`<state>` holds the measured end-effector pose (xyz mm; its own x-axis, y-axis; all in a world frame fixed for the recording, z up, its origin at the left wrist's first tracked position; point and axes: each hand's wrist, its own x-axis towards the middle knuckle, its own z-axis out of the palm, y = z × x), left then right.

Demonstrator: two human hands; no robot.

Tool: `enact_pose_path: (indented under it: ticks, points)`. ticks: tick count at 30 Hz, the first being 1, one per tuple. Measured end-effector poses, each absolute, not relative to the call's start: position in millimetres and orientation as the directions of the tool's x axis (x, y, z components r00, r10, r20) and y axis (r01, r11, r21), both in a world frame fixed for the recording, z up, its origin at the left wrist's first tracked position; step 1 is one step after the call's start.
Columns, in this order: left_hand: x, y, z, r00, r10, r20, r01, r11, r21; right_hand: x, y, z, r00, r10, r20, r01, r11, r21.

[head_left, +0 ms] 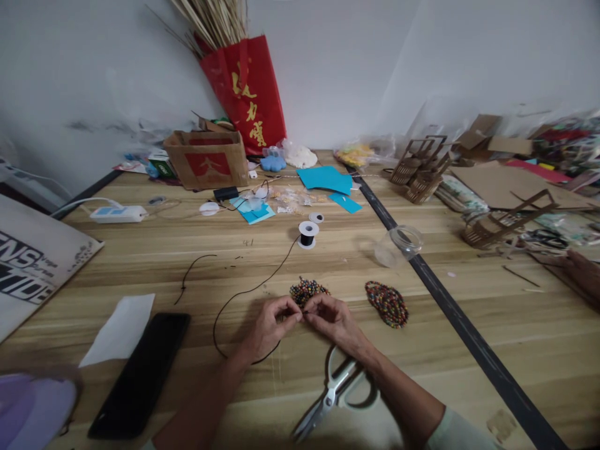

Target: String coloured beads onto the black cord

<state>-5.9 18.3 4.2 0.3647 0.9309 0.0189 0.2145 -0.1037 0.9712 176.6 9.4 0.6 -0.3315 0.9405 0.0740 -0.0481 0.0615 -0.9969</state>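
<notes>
Both hands meet at the table's near middle. The left hand (270, 326) and right hand (330, 317) pinch a black cord (244, 291) just before a bead pile (308, 290). Scissors (335, 392) lie nearer.

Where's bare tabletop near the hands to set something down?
Free: the wood between the white paper and the black cord, and right of the bead pile up to the black strip. Crowded: by both hands, the scissors, and the back edge by the cardboard box.

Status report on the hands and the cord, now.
Left hand and right hand pinched together on black cord, beside small bead pile. Larger bead pile at right. Scissors under right forearm.
</notes>
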Motion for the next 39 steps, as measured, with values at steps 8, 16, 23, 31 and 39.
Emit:
enact_pose_path:
  ticks: [8,16,23,31,39]
  points:
    - [-5.9,18.2,2.9,0.370,0.929,0.022,0.206,-0.105,0.973,177.1,9.4,1.5,-0.327,0.942,0.075,-0.026,0.071,-0.997]
    - [-5.1,18.1,6.5,0.370,0.929,0.022,0.212,-0.107,0.971,176.7,8.7,0.1,-0.325,0.942,0.079,-0.038,0.070,-0.997]
    - [-5.0,18.0,7.6,0.377,0.926,0.021,0.203,-0.105,0.973,176.5,8.8,-0.5,-0.329,0.941,0.079,-0.039,0.070,-0.997]
    - [-4.9,19.1,4.2,0.392,0.920,0.020,0.201,-0.107,0.974,176.3,8.8,-1.0,-0.335,0.939,0.077,-0.035,0.069,-0.997]
    - [-5.3,17.0,5.2,0.389,0.921,0.015,0.198,-0.100,0.975,176.1,8.5,-2.0,-0.337,0.938,0.078,-0.034,0.071,-0.997]
